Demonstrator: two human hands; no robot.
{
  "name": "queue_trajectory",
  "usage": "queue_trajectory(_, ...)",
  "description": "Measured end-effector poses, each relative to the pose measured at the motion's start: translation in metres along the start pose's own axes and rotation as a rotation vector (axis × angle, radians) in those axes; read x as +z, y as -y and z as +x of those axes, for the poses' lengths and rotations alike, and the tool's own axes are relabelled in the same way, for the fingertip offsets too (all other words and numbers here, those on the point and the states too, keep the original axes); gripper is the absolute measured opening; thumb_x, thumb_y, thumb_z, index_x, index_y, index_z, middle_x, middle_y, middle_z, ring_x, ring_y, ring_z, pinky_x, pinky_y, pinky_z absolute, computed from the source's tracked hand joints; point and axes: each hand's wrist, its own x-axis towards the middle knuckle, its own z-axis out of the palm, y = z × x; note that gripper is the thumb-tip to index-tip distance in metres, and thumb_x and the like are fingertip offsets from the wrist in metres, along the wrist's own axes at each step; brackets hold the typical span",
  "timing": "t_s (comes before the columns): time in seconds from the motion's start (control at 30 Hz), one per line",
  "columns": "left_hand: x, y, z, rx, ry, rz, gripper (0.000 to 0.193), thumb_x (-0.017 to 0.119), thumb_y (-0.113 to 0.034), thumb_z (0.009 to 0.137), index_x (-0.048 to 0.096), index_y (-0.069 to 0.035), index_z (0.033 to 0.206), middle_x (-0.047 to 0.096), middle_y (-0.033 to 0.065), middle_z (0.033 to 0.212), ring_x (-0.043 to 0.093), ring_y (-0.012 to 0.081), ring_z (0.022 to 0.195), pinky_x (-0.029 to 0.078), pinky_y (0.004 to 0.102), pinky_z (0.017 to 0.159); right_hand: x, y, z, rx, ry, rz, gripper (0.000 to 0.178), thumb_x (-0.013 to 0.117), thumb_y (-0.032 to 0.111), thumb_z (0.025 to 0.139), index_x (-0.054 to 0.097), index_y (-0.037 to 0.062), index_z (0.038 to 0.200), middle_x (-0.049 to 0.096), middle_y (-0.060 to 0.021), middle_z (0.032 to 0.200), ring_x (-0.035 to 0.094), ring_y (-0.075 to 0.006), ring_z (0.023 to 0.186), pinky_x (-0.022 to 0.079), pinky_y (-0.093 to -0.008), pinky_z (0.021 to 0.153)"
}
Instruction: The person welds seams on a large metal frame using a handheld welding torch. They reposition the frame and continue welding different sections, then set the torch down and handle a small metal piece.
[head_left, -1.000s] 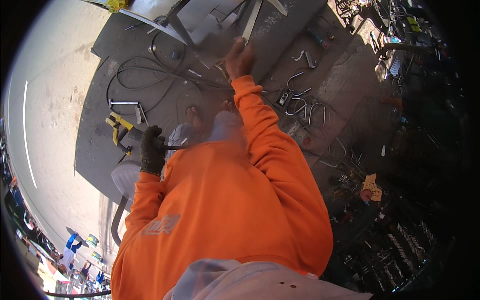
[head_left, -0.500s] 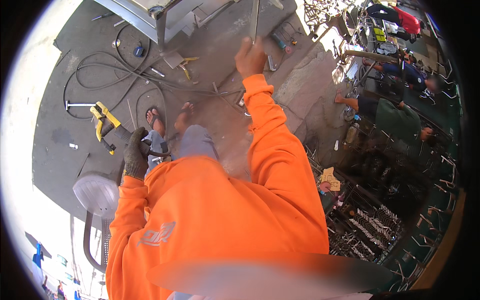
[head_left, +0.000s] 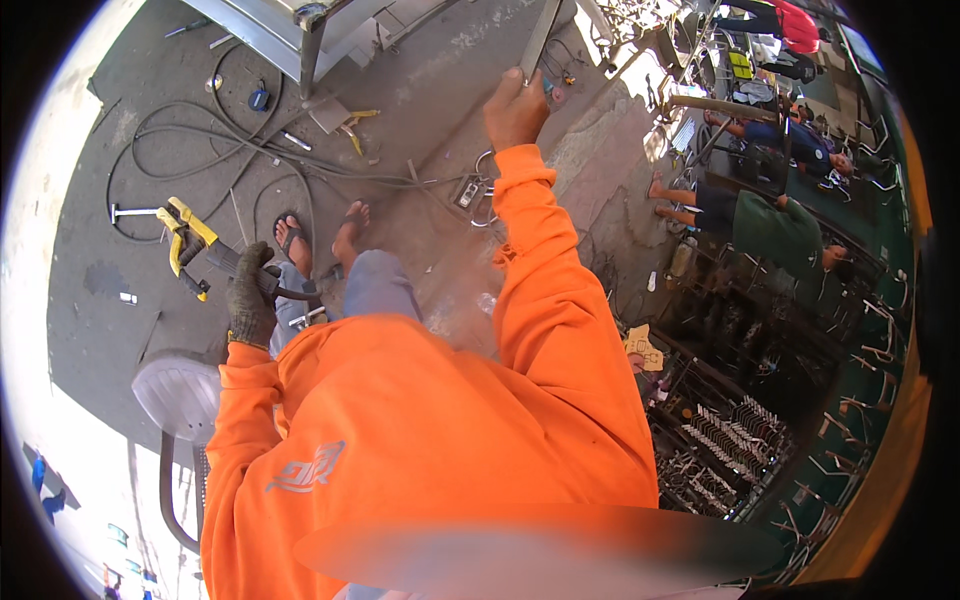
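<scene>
My left hand (head_left: 252, 305), in a dark work glove, is wrapped round the dark handle of a welding electrode holder (head_left: 188, 222) with yellow jaws. It is held out over the floor to the left of my knees. A T-shaped metal piece (head_left: 135, 212) shows beside the jaws; whether they grip it I cannot tell. My bare right hand (head_left: 517, 110) is raised far in front with its fingers closed round the lower end of a flat metal bar (head_left: 543, 35). The bar runs up past the top edge of the view, so its far end is hidden.
A grey metal frame (head_left: 310, 50) stands ahead. Cables (head_left: 190, 128) loop over the floor near a blue tape measure (head_left: 259, 97) and a yellow-handled tool (head_left: 355, 138). A stool (head_left: 178, 393) is at lower left. Several people and a rack of metal parts (head_left: 738, 440) are at right.
My right hand has moved slightly to the right, and the metal bar now leans more to the right. My left hand keeps hold of the electrode holder. The whole view has shifted a little.
</scene>
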Motion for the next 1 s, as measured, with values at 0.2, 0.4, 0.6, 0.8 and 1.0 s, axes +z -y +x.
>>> queue_trajectory(0.2,0.003,-0.006,-0.002,0.024,0.009,0.016,0.033,0.074,-0.024,0.090,0.070,-0.002,0.113,0.070,0.0092,0.099,0.064,0.0185,0.071,0.052,0.0309,0.065,-0.005,0.000,0.008,0.049,0.057,-0.013,0.030,0.052,0.027,0.101,0.057,-0.0010,0.091,0.066,-0.0263,0.075,0.064,-0.0501,0.074,0.051,-0.0537,0.070)
queue_trajectory(0.4,0.006,0.000,0.001,-0.003,-0.009,-0.002,0.032,0.075,-0.024,0.089,0.070,-0.002,0.112,0.070,0.0084,0.097,0.063,0.0189,0.071,0.052,0.0302,0.065,-0.013,-0.009,0.030,0.061,0.281,-0.005,0.034,0.052,0.029,0.100,0.060,-0.0023,0.090,0.067,-0.0278,0.079,0.064,-0.0507,0.078,0.051,-0.0529,0.072)
queue_trajectory(0.6,0.022,0.015,-0.004,0.005,-0.114,0.113,0.032,0.078,-0.028,0.086,0.070,-0.001,0.102,0.067,0.0068,0.090,0.061,0.0172,0.069,0.049,0.0297,0.062,0.015,-0.046,0.112,0.043,0.359,-0.143,0.042,0.067,0.038,0.092,0.062,0.0051,0.117,0.062,-0.0253,0.115,0.060,-0.0403,0.110,0.050,-0.0460,0.090)
queue_trajectory(0.8,0.057,0.019,-0.015,-0.020,-0.197,0.294,0.043,0.080,-0.035,0.085,0.065,0.000,0.103,0.062,0.0057,0.086,0.059,0.0159,0.068,0.047,0.0306,0.057,0.042,-0.031,0.185,-0.185,0.152,-0.218,0.050,0.068,0.036,0.093,0.059,0.0014,0.127,0.064,-0.0310,0.118,0.064,-0.0442,0.107,0.052,-0.0485,0.093)
queue_trajectory(1.0,0.094,0.043,-0.003,-0.090,-0.121,0.606,0.049,0.079,-0.046,0.084,0.065,-0.003,0.101,0.059,0.0046,0.081,0.056,0.0159,0.064,0.047,0.0305,0.057,0.024,-0.038,0.170,-0.171,-0.207,0.083,0.042,0.062,0.033,0.097,0.061,-0.0013,0.120,0.067,-0.0253,0.106,0.068,-0.0376,0.096,0.053,-0.0442,0.084)
